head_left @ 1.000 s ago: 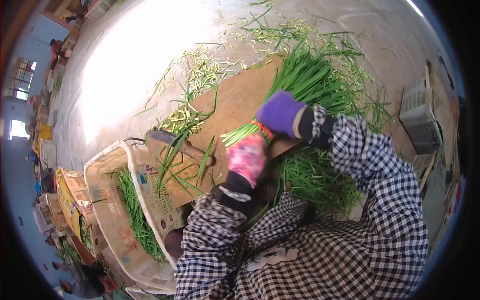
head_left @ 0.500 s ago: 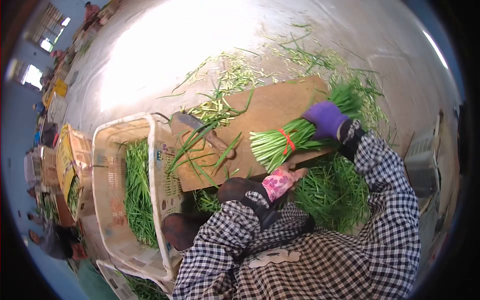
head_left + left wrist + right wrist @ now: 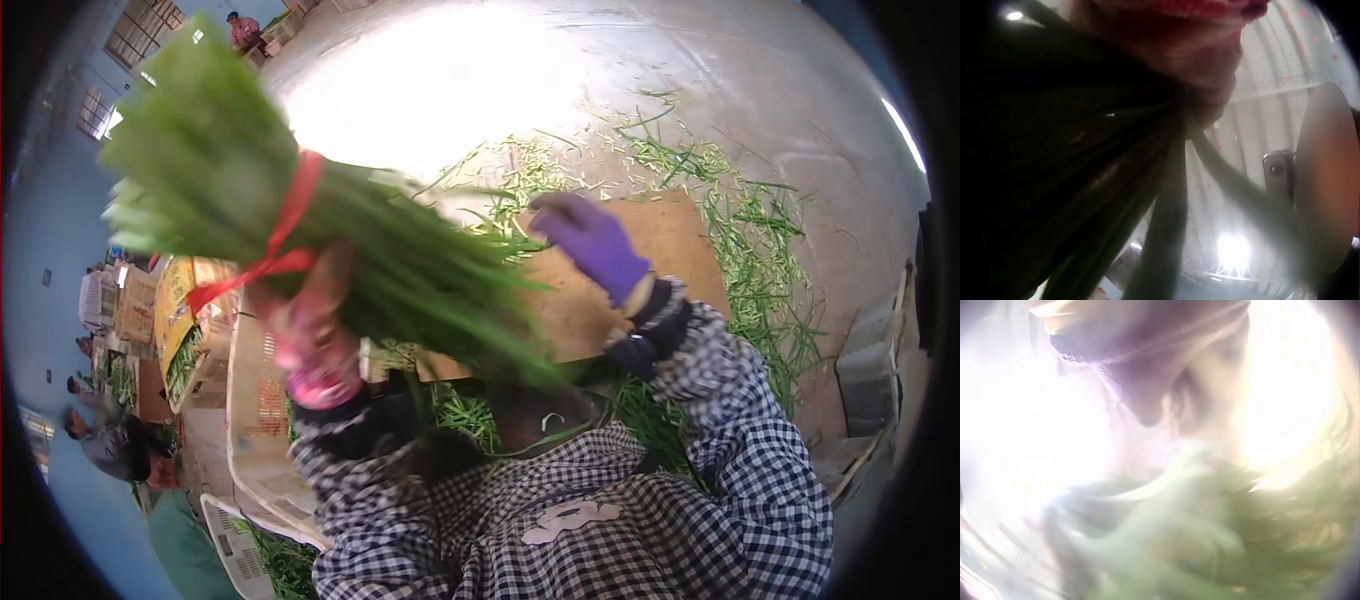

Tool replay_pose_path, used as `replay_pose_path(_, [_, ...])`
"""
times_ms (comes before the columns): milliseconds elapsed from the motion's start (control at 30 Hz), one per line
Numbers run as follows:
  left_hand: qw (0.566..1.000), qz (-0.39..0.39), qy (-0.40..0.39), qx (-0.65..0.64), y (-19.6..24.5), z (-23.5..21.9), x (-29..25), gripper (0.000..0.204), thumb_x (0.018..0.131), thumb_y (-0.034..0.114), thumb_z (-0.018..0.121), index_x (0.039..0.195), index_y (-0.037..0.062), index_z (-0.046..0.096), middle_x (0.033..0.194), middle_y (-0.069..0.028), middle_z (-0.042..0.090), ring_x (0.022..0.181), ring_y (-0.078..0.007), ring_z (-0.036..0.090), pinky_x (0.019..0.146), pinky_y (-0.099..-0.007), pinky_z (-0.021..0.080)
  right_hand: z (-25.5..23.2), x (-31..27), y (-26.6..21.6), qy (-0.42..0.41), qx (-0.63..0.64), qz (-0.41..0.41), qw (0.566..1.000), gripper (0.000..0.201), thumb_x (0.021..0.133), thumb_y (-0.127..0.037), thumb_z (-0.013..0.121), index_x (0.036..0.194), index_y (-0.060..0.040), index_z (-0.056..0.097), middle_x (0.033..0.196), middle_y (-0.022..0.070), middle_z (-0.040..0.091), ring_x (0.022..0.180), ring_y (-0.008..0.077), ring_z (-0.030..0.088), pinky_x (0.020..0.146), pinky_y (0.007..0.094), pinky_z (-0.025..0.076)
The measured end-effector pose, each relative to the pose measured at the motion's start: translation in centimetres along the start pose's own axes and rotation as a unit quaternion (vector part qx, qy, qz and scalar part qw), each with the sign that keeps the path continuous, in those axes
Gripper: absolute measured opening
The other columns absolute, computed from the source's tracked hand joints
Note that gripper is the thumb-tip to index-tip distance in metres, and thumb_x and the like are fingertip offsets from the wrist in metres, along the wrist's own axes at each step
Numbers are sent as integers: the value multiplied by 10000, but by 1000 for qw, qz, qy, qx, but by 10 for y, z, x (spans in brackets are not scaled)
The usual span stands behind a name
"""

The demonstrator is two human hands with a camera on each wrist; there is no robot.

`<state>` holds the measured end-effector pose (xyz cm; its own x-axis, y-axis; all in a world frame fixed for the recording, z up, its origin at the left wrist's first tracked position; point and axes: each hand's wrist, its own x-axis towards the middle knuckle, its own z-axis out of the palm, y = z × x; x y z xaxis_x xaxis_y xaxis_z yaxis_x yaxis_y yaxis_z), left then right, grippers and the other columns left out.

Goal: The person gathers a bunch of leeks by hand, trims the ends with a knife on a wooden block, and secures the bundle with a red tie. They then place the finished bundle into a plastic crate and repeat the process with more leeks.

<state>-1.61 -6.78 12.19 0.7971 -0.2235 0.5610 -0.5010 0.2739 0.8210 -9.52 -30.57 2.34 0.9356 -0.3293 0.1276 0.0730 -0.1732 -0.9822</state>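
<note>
A large green leafy bundle (image 3: 400,240), bound by a red tie (image 3: 290,215), is raised at the upper left of the head view, blurred by motion. My left hand (image 3: 315,335), in a pink patterned glove, grips it from below near the tie. In the left wrist view dark leaves (image 3: 1166,225) fan out beside the hand (image 3: 1172,44). My right hand (image 3: 595,245), in a purple glove, hovers over the brown board (image 3: 670,240) with loosely bent fingers, off the bundle. The right wrist view shows its glove (image 3: 1141,350) above blurred leaves (image 3: 1210,531).
A white plastic crate (image 3: 250,425) stands left of my legs, partly behind the raised arm. Cut stalks and leaves (image 3: 760,240) litter the floor around the board. A grey crate (image 3: 870,370) is at the right. Other people, one in dark clothes (image 3: 115,445), sit along the left.
The bundle has risen from the board toward the upper left, now in my left hand's grip. My right hand has let go of the leaves. The head view has shifted.
</note>
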Motion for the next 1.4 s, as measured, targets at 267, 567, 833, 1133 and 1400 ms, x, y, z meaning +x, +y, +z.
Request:
replay_pose_path(267, [859,207,-20,469,97,-103,5,642,601,51,759,1183,-20,498,1119,-156,586,973,-234,593,909,-344,436,103,19,132,-158,-529,74,830,500,694,-365,653,1090,-84,534,1012,128,605,939,278,600,743,418,487])
replay_pose_path(567, [856,206,61,470,115,-162,-46,714,651,14,732,1276,-31,389,1230,-175,509,1081,-253,538,945,-384,415,-30,23,156,32,-351,172,920,435,724,-295,590,1067,-35,524,980,208,596,904,370,575,778,429,463])
replay_pose_path(833, [926,33,27,376,62,-149,-74,667,633,17,753,1225,26,446,1196,-124,536,1034,-213,560,905,-336,437,67,-16,121,-448,53,251,856,472,803,-167,611,1209,-13,424,796,75,589,561,112,575,469,225,458])
replay_pose_path(1133, [911,-49,46,407,64,-124,-77,488,671,9,678,1136,11,531,1086,-104,609,963,-179,596,838,-297,468,49,-21,176,-455,290,410,735,513,876,-211,535,1333,-62,358,721,79,587,509,87,529,417,192,437])
replay_pose_path(1400, [955,-155,-115,224,25,-107,-62,572,644,91,724,1163,12,499,1057,-116,619,996,-183,593,826,-308,473,-25,-46,200,-104,590,421,681,312,900,-226,501,1207,-174,483,656,54,518,475,133,503,415,196,474])
